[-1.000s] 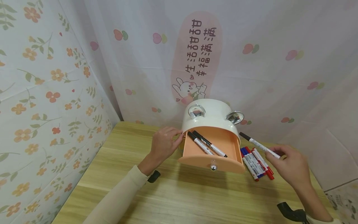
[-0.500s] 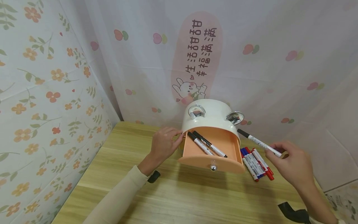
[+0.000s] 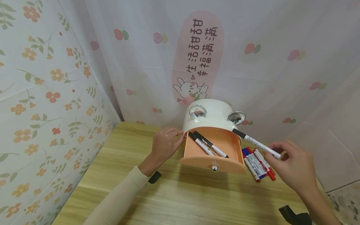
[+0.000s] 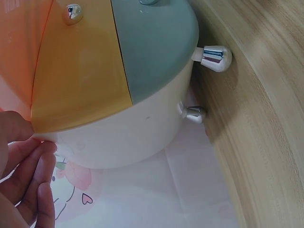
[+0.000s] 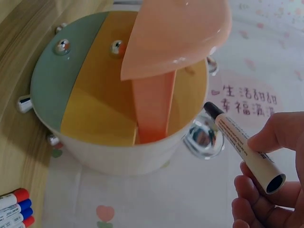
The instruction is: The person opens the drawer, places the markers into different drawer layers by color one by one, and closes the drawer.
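A round white desktop storage box (image 3: pixel 208 107) stands at the back of the table, its top peach drawer (image 3: pixel 212 165) pulled out. Two black-capped markers (image 3: pixel 209 143) lie slanted inside that drawer. With thumb and fingertips, my left hand (image 3: pixel 166 142) pinches the box's rim beside the drawer; the left wrist view has the thumb on the front edge and the fingers (image 4: pixel 40 166) at the white side. My right hand (image 3: pixel 293 164) holds another black-capped marker (image 3: pixel 257 143) by its white end, its cap near the drawer's right edge. In the right wrist view the marker (image 5: pixel 244 147) points toward the box.
Several red and blue markers (image 3: pixel 256 164) lie on the wooden table (image 3: pixel 135 193) right of the drawer. Chrome round pieces (image 3: pixel 236 117) stick out of the box. Below the peach drawer are a yellow drawer (image 4: pixel 78 71) and a grey-green one (image 4: pixel 154 47). A printed curtain (image 3: pixel 140 62) hangs close behind.
My right hand has brought its marker a little to the left, so the cap now reaches the box's right edge. The left hand and the drawer look unmoved.
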`<state>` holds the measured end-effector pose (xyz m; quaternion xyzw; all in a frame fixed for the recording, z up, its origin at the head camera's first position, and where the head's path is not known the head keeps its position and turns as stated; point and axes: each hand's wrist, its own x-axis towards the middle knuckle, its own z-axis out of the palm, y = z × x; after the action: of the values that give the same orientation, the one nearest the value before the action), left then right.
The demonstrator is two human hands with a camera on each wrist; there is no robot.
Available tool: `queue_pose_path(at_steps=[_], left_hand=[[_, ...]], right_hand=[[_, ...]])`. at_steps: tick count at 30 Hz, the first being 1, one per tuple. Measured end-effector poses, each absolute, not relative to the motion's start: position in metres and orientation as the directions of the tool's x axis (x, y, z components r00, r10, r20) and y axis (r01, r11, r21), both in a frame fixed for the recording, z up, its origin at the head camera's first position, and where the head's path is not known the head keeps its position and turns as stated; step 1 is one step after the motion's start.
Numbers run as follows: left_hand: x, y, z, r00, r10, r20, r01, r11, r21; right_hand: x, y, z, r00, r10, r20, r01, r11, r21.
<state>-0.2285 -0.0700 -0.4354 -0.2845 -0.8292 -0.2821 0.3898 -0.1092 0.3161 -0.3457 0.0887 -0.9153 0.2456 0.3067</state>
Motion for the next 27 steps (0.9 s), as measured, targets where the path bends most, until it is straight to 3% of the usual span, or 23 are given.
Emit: queue_pose_path(at_steps=[6,15,27], left_hand=[[-0.228,-0.07,-0.434,-0.536,0.256,0.804,0.692,0.679,0.245],[-0.229,-0.071,-0.434,-0.538,0.265,0.8,0.691,0.682,0.239],[-0.228,-0.071,-0.433,-0.544,0.27,0.795,0.684,0.691,0.233]], right_hand=[[-0.104,0.306,-0.341,-0.757,-0.061,0.65,-0.385,0.846,-0.369],[-0.106,0.29,-0.34,-0.785,-0.083,0.614,-0.375,0.853,-0.364],[-0.129,0.281,-0.348,-0.766,-0.179,0.617,-0.43,0.857,-0.285]])
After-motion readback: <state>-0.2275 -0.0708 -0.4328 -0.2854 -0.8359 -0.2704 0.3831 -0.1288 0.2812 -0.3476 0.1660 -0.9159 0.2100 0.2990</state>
